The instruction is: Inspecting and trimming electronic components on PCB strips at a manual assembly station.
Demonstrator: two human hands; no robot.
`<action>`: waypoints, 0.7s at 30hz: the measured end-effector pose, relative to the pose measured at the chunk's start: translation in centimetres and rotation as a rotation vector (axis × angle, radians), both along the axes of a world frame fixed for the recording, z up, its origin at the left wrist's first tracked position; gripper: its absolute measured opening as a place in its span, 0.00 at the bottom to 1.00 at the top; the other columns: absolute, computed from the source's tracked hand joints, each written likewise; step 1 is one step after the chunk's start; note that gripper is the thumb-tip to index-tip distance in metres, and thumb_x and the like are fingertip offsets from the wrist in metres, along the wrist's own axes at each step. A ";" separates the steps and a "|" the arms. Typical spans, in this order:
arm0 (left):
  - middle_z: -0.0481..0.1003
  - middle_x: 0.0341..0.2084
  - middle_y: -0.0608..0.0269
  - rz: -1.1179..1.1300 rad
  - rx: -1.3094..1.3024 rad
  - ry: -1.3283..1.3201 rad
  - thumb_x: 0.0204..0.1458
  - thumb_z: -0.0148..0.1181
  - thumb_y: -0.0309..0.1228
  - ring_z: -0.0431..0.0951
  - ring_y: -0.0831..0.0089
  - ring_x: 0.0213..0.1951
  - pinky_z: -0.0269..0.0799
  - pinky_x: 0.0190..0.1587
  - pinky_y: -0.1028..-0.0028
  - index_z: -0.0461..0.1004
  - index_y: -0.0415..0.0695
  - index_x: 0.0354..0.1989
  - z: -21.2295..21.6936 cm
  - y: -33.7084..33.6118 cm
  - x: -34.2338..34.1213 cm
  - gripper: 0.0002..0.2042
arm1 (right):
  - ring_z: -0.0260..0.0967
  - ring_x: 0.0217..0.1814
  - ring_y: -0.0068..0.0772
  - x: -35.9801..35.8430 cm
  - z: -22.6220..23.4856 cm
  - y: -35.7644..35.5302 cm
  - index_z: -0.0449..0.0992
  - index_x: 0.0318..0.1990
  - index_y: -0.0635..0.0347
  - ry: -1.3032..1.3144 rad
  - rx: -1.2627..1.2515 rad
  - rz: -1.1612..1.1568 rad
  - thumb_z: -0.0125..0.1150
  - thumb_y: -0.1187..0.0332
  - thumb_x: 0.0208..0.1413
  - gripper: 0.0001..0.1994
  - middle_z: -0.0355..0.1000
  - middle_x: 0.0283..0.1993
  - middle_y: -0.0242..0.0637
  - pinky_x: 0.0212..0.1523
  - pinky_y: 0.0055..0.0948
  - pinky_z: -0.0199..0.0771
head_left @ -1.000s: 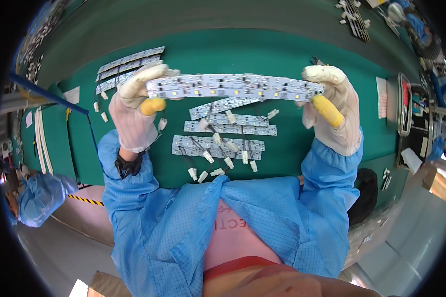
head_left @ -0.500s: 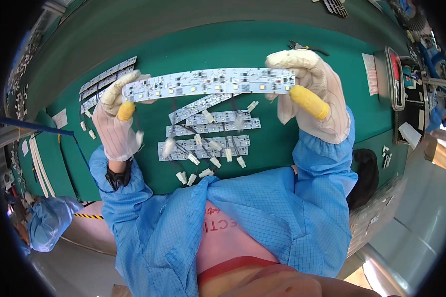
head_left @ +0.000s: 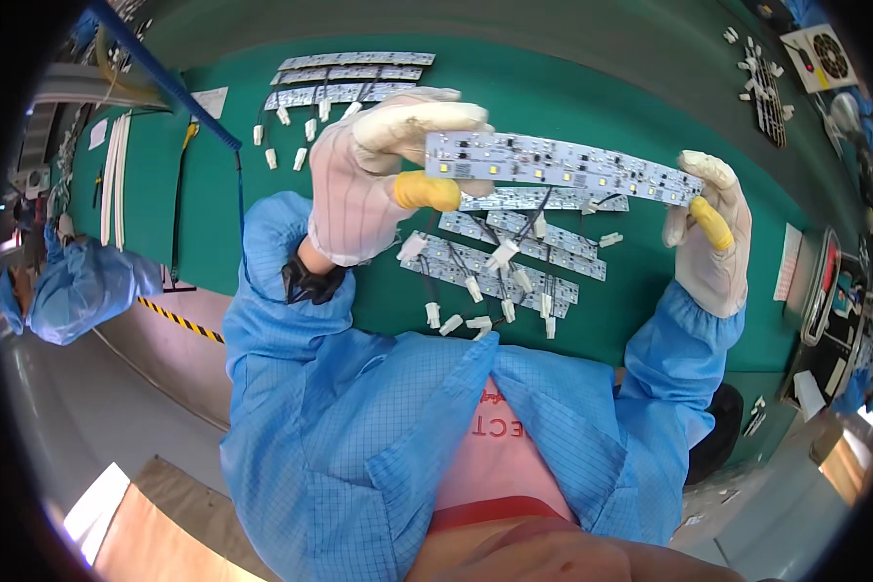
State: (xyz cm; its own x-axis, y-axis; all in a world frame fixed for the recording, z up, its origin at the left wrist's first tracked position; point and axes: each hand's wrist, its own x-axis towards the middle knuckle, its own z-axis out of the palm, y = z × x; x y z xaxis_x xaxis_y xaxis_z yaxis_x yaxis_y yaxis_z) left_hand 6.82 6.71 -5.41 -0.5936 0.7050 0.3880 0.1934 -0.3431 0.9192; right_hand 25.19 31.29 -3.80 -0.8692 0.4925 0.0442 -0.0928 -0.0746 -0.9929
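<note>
A long white LED circuit board (head_left: 565, 167) is held up above the bench by its two ends, its LEDs and small parts facing me. My left hand (head_left: 373, 170), in a striped white glove with a yellow thumb tip, pinches the board's left end. Gloved the same way, my right hand (head_left: 716, 233) grips the right end, which hangs a little lower. Wires with white connectors (head_left: 502, 255) dangle beneath it. Lying below and behind are several more LED boards (head_left: 485, 272), overlapping one another, with white plugs along their near side.
Past my left hand, a group of similar boards (head_left: 349, 75) lies on the green mat (head_left: 204, 184). A blue coiled cord (head_left: 165, 73) hangs at the upper left. Another person's blue sleeve (head_left: 97, 291) shows at far left. A fan unit (head_left: 824, 58) stands at the far right corner.
My view has turned, so the bench appears shifted. The held board now slopes down toward its right end, and my left hand shows nearer the middle. Both hands keep their grip.
</note>
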 end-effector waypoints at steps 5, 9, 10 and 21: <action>0.80 0.27 0.65 0.134 -0.183 -0.066 0.50 0.61 0.30 0.66 0.87 0.18 0.57 0.17 0.87 0.72 0.40 0.50 0.3 -0.2 -0.7 0.19 | 0.64 0.20 0.20 -0.2 0.1 -0.4 0.68 0.50 0.68 0.054 -0.048 0.037 0.65 0.60 0.48 0.25 0.70 0.33 0.39 0.21 0.17 0.63; 0.79 0.27 0.68 0.263 -0.388 0.054 0.50 0.61 0.32 0.59 0.90 0.16 0.51 0.15 0.88 0.73 0.45 0.51 -0.5 0.1 -1.9 0.18 | 0.65 0.18 0.22 0.4 1.0 -1.8 0.66 0.50 0.70 0.084 -0.047 0.093 0.65 0.62 0.47 0.26 0.71 0.34 0.44 0.19 0.17 0.63; 0.79 0.27 0.67 0.248 -0.361 0.010 0.50 0.62 0.33 0.63 0.90 0.17 0.52 0.16 0.88 0.72 0.43 0.51 -0.2 0.2 -1.7 0.19 | 0.65 0.19 0.22 0.5 0.9 -1.8 0.66 0.50 0.70 0.092 -0.048 0.080 0.65 0.61 0.47 0.26 0.71 0.34 0.44 0.19 0.17 0.63; 0.80 0.31 0.58 0.019 -0.062 0.049 0.51 0.59 0.30 0.78 0.76 0.34 0.71 0.39 0.80 0.72 0.35 0.49 0.1 -0.6 -0.6 0.17 | 0.65 0.21 0.19 0.0 -0.3 0.3 0.65 0.52 0.71 0.049 0.007 0.105 0.66 0.44 0.44 0.39 0.71 0.32 0.39 0.20 0.15 0.62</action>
State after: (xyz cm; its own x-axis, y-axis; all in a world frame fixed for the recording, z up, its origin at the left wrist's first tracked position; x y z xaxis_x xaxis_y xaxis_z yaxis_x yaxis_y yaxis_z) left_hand 6.19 6.07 -5.29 -0.5885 0.7174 0.3730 0.2450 -0.2815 0.9278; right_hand 25.22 31.57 -4.09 -0.9128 0.3983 0.0906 -0.1328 -0.0797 -0.9879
